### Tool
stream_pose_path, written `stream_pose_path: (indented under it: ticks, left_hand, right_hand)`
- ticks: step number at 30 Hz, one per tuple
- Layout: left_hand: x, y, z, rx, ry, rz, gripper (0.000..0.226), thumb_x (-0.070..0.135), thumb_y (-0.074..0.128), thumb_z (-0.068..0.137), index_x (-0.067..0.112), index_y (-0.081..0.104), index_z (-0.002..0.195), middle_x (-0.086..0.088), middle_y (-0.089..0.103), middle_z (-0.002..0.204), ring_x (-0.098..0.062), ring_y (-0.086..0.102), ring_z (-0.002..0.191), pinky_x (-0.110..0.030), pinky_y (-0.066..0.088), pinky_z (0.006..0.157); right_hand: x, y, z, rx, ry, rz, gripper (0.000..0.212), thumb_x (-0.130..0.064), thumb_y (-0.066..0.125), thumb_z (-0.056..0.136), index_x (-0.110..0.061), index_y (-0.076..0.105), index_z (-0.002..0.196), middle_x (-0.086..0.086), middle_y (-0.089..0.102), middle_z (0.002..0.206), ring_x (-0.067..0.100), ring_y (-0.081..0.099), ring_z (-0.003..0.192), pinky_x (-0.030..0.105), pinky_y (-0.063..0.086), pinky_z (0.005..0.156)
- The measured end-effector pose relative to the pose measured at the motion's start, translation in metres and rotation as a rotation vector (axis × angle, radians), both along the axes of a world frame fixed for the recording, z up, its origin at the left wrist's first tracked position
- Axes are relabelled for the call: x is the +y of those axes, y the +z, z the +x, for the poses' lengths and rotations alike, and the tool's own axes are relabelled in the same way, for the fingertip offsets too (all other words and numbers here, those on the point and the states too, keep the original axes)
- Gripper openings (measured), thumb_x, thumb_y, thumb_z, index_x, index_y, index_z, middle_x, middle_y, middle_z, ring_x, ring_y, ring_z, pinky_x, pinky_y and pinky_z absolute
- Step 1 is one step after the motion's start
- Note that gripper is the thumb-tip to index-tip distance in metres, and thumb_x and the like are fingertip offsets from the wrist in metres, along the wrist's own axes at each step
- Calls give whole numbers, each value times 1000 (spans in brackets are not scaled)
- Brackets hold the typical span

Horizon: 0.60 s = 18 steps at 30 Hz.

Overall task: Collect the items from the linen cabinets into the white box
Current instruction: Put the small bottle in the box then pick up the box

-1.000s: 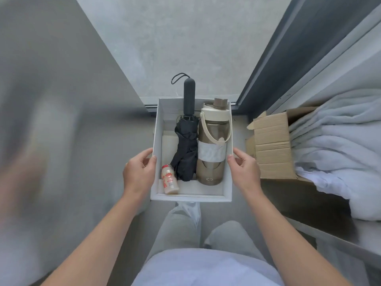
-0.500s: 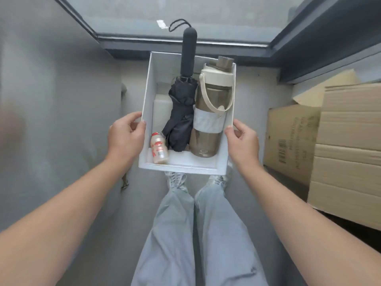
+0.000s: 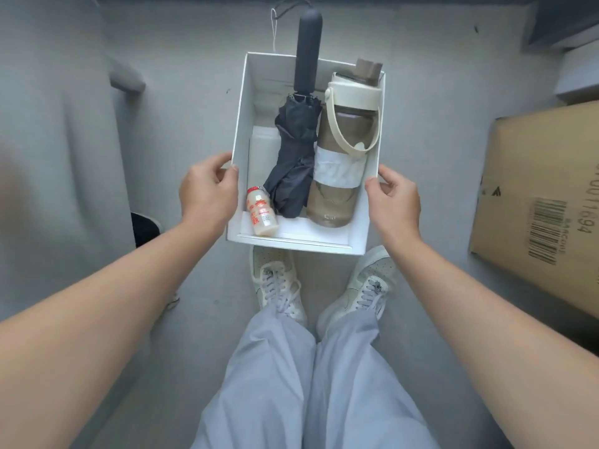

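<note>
- Head view, looking straight down at grey floor [image 3: 194, 92]: cardboard carton [image 3: 534, 189] with a barcode off to the right, well apart from the box; pale sneakers [image 3: 275, 280] and grey trousers [image 3: 275, 367] below.
- Held out over the toes of the sneakers, white box [image 3: 291, 246], its near edge hiding the tip of the left one.
- Inside it: folded black umbrella [image 3: 293, 157] lying lengthwise, handle poking past the far rim; brown water bottle [image 3: 343, 131] with cream lid and strap touching its right side; small drink bottle [image 3: 262, 212], red label, in the near left corner.
- Left hand [image 3: 207, 192] — clamped on the left wall, thumb at the rim, fingers curled outside.
- Right hand [image 3: 393, 202] — gripping the right wall the same way.
</note>
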<state>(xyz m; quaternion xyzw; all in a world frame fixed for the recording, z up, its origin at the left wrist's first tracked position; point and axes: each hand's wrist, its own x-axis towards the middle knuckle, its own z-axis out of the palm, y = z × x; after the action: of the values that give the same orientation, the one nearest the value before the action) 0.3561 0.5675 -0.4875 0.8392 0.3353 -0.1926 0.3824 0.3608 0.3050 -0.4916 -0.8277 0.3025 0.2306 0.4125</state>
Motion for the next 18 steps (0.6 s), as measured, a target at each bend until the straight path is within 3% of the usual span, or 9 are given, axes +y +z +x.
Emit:
stream_pose_path:
  ticks: [4, 10, 13, 15, 18]
  left_hand:
    - [-6, -20, 15, -33, 61, -13, 32, 28, 54, 94, 29, 64, 124, 15, 66, 82, -15, 65, 89, -32, 51, 84]
    - [-13, -32, 34, -26, 154, -41, 34, 26, 55, 93, 26, 61, 127, 12, 67, 88, -12, 64, 92, -28, 48, 87]
    - [-13, -34, 33, -7, 193, -115, 36, 25, 58, 93, 23, 61, 129, 1, 70, 104, -18, 65, 101, -39, 50, 97]
    - [-10, -34, 31, 6, 226, -179, 38, 26, 61, 92, 21, 61, 130, -5, 70, 112, -24, 65, 106, -47, 50, 97]
    - [-6, -32, 30, 11, 306, -269, 38, 27, 65, 91, 17, 62, 128, -4, 68, 117, -16, 64, 109, -48, 51, 97]
  right_hand:
    - [0, -16, 16, -33, -19, 6, 25, -22, 52, 95, -25, 73, 110, 3, 47, 67, 14, 36, 65, 30, 37, 64]
    - [0, -31, 48, -63, 6, 24, 30, -21, 53, 96, -27, 72, 119, 3, 60, 70, 15, 49, 69, 30, 44, 74]
    - [-2, -35, 54, -39, 22, 20, 38, -24, 55, 98, -27, 65, 135, -7, 76, 100, 9, 67, 92, 26, 48, 88]
    - [-7, -37, 53, -30, 22, 79, 40, -24, 57, 100, -24, 62, 140, -6, 73, 123, 7, 67, 113, 28, 48, 100]
    - [-11, -39, 49, -34, -32, 197, 38, -19, 57, 103, -13, 61, 140, -2, 66, 135, 8, 62, 121, 29, 48, 107]
